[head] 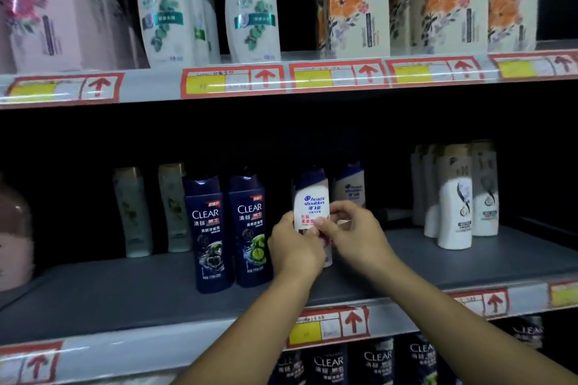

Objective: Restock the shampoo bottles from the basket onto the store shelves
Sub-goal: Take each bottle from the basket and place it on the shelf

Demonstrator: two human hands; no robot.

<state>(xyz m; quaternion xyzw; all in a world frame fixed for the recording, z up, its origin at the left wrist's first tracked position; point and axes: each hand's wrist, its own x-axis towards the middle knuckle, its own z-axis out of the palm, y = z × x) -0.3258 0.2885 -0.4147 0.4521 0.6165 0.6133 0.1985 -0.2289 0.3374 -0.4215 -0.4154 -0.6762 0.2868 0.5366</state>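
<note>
A small white Head & Shoulders shampoo bottle (312,197) with a dark blue cap stands upright on the middle shelf (125,294). My left hand (294,247) grips its lower left side. My right hand (350,231) pinches its right side with thumb and fingers. Both hands cover the bottle's lower half. A second bottle of the same kind (350,186) stands just behind it to the right. The basket is out of view.
Two dark blue Clear bottles (230,231) stand just left of my hands, with pale green bottles (153,209) behind them. White bottles (459,197) cluster at the right. The upper shelf holds large Head & Shoulders bottles (253,6) and floral boxes (353,3). More Clear bottles (353,362) sit below.
</note>
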